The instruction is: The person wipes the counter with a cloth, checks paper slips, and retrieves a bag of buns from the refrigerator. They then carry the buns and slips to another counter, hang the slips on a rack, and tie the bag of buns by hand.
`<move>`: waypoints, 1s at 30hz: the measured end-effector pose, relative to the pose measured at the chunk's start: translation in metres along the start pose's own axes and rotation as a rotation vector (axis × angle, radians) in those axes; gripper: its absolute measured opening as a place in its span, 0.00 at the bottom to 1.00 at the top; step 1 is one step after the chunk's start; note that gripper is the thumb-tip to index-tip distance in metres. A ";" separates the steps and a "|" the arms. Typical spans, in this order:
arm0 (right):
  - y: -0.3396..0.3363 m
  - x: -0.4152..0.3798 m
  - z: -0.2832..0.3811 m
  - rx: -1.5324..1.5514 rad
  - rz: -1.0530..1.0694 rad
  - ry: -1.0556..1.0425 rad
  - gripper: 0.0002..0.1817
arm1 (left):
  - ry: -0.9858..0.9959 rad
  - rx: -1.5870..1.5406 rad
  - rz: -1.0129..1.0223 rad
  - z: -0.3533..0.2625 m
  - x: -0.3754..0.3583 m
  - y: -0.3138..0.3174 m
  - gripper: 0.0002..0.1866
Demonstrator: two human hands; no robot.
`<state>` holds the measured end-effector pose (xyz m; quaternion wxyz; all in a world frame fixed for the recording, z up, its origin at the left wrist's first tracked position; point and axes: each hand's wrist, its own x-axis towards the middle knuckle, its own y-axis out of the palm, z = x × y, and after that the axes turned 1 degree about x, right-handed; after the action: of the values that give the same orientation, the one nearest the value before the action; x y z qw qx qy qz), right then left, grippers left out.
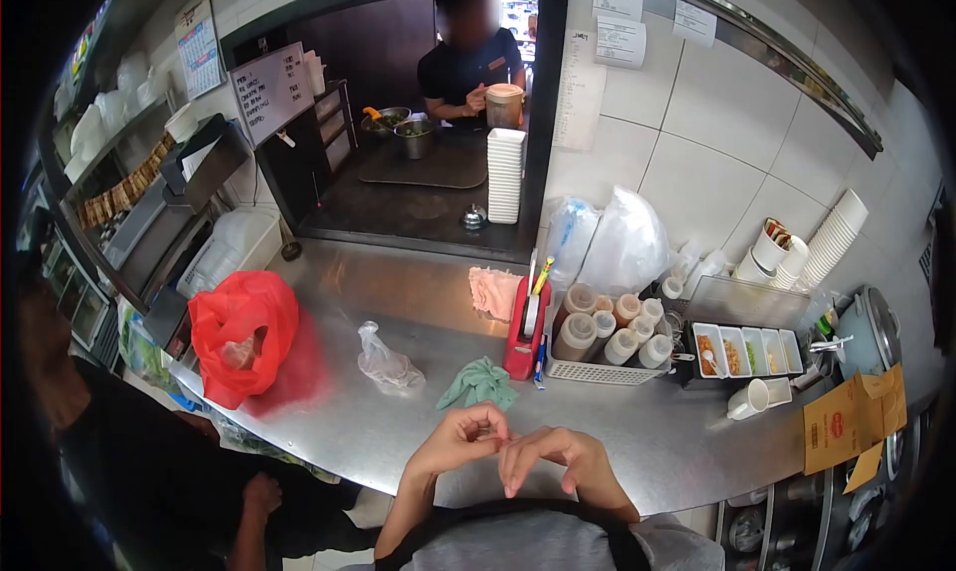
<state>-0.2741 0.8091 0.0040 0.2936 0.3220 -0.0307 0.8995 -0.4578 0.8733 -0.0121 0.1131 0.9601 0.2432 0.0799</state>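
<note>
My left hand (460, 442) and my right hand (550, 457) meet in front of my chest, over the near edge of the steel counter (637, 432). The left fingers curl in toward the thumb, while the right fingers are bent and pressed together, pointing down. Whatever they hold, if anything, is hidden or too small to make out. Just beyond them lies a crumpled green cloth (478, 384). A knotted clear plastic bag (388, 364) sits left of the cloth, and a red tape dispenser (522, 340) with pens stands behind it.
A red plastic bag (242, 332) rests at the left, near a person in black (129, 461). Squeeze bottles fill a basket (602, 372). Rightward are a condiment tray (742, 352), a mug (747, 400) and a cardboard box (846, 422). Another person holds a tub (504, 108) behind the hatch.
</note>
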 end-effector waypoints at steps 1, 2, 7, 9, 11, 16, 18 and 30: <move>0.003 0.005 0.000 0.015 0.006 0.012 0.34 | -0.002 0.007 0.007 -0.002 0.002 0.003 0.06; 0.003 0.007 0.001 0.026 0.014 0.022 0.34 | -0.002 0.018 0.016 -0.004 0.005 0.004 0.06; -0.004 0.000 0.006 -0.038 -0.022 0.012 0.35 | -0.006 -0.029 -0.015 0.006 0.002 -0.004 0.05; -0.004 -0.004 0.007 -0.045 -0.054 -0.009 0.35 | 0.031 -0.004 -0.016 0.005 0.000 -0.006 0.05; -0.003 -0.004 0.008 -0.029 -0.056 -0.029 0.36 | 0.100 0.031 -0.011 -0.002 0.001 -0.004 0.06; 0.000 0.002 0.000 -0.017 0.025 -0.015 0.35 | 0.003 0.014 0.082 0.007 0.006 0.010 0.08; -0.003 -0.001 0.000 -0.015 0.018 -0.008 0.35 | 0.014 -0.002 0.065 0.008 0.006 0.011 0.09; 0.007 -0.007 0.002 0.062 -0.078 0.036 0.36 | 0.106 0.015 0.053 0.002 0.005 0.010 0.07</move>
<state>-0.2723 0.7988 0.0026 0.3188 0.3154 0.0148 0.8937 -0.4489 0.8670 -0.0113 0.0907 0.9614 0.2241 0.1317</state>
